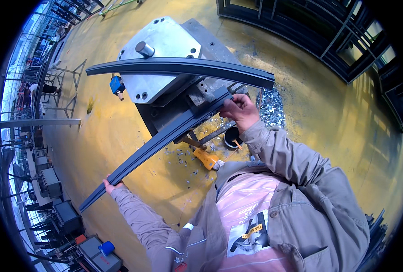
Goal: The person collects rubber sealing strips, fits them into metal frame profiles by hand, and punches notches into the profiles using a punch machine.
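- Dark metal profile [165, 136], long and channel-shaped, held in both hands; long axis runs diagonally from lower left, near the person's left hip side, up to the right against the machine.
- Left hand [112, 185] holds the profile near its lower end from underneath; fingers wrapped round its edge, closed on it. Left arm stretched out and down, elbow nearly straight.
- Right hand [240, 110] holds the upper end, fingers curled shut on the profile just where it meets the grey metal machine block [165, 50]. Right arm bent, elbow close to the chest, forearm angled up and inward.
- Right hand is the nearer one to the machine; the profile's upper tip lies just beyond its fingers, touching or nearly touching the machine's dark lower body — cannot tell which.
- Second dark profile [183, 68] lies across the machine top, roughly level, apart from the held one and above it.
- Below the machine on the yellow floor [120, 136]: metal chips [271, 106] heaped, a small black pot [232, 137], an orange tool [207, 158].
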The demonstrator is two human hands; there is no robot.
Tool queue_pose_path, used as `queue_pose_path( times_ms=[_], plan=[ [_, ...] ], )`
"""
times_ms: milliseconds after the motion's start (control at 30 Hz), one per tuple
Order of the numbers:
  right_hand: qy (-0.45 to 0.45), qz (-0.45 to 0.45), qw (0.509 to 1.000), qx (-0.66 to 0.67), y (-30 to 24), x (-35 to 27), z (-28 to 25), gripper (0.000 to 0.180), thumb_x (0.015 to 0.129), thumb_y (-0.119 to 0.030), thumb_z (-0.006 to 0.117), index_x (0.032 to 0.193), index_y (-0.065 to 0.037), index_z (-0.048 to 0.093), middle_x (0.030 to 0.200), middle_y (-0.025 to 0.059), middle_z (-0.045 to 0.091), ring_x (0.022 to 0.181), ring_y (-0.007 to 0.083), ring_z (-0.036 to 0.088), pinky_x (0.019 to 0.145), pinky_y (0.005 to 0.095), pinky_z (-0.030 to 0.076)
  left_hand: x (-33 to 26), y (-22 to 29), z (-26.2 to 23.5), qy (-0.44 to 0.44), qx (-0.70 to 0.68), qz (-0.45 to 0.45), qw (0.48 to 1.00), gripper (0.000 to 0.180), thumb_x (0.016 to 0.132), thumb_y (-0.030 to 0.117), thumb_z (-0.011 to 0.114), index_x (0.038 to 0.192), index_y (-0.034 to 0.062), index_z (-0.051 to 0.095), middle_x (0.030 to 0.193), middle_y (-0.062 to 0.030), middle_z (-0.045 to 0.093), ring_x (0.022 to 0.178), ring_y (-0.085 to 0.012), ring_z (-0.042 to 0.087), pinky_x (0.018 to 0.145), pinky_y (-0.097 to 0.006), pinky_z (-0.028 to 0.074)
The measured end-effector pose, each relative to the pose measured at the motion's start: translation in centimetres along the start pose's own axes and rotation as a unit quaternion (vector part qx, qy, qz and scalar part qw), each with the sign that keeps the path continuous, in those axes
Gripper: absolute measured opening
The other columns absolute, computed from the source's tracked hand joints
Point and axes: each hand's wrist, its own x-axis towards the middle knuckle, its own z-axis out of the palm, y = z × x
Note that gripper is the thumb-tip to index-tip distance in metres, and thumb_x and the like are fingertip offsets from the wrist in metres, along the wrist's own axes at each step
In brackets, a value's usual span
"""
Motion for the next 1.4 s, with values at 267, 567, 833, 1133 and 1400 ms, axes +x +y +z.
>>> queue_pose_path(
  times_ms=[267, 567, 833, 1133, 1400],
  plan=[
    [0.004, -0.030, 0.999, 0.046, 1.5, 0.4, -0.4, 0.038, 0.112, -0.029, 0.090, 0.131, 0.002, 0.076, 0.108, 0.0066, 0.082, 0.093, 0.0157, 0.078, 0.086, 0.0344, 0.067, -6.2, 0.3, 3.7, -0.082, 0.004, -0.042, 0.996, 0.047, 0.124, 0.045, 0.067, 0.122, -0.0004, 0.078, 0.111, -0.0126, 0.088, 0.107, -0.0328, 0.086, 0.102, -0.055, 0.072],
    [0.007, -0.101, 0.994, -0.037, 0.8, 1.3, -2.9, 0.039, 0.115, -0.036, 0.086, 0.119, 0.003, 0.084, 0.098, 0.0050, 0.083, 0.090, 0.0143, 0.077, 0.085, 0.0336, 0.064, -10.5, -3.6, 7.3, -0.113, 0.014, -0.056, 0.992, 0.052, 0.123, 0.048, 0.068, 0.131, -0.0026, 0.078, 0.122, -0.0149, 0.088, 0.115, -0.0362, 0.085, 0.108, -0.057, 0.071],
    [-0.024, -0.077, 0.993, -0.080, -0.3, 1.3, -3.8, 0.029, 0.114, -0.015, 0.086, 0.133, 0.007, 0.082, 0.115, 0.0109, 0.088, 0.102, 0.0186, 0.084, 0.094, 0.0346, 0.068, -6.7, -4.7, 3.6, 0.022, 0.026, 0.039, 0.999, 0.052, 0.123, 0.047, 0.068, 0.132, -0.0034, 0.078, 0.122, -0.0165, 0.087, 0.115, -0.0375, 0.085, 0.108, -0.057, 0.070],
    [0.000, -0.034, 0.997, -0.065, -0.8, 2.1, -5.1, 0.034, 0.113, -0.028, 0.088, 0.122, 0.005, 0.084, 0.101, 0.0072, 0.085, 0.090, 0.0151, 0.081, 0.084, 0.0329, 0.066, -6.1, -6.2, 3.2, 0.004, 0.017, 0.029, 0.999, 0.045, 0.121, 0.049, 0.072, 0.124, 0.0035, 0.075, 0.116, -0.0106, 0.084, 0.105, -0.0313, 0.082, 0.097, -0.053, 0.070],
    [-0.021, -0.017, 0.999, -0.043, -0.6, 1.9, -4.7, 0.034, 0.114, -0.027, 0.088, 0.128, 0.003, 0.082, 0.106, 0.0076, 0.085, 0.092, 0.0164, 0.080, 0.087, 0.0351, 0.067, -6.9, -4.5, 1.6, 0.174, 0.164, 0.028, 0.971, 0.064, 0.114, 0.072, 0.070, 0.146, 0.0166, 0.072, 0.130, -0.0117, 0.085, 0.111, -0.0383, 0.082, 0.091, -0.060, 0.069]
  ],
)
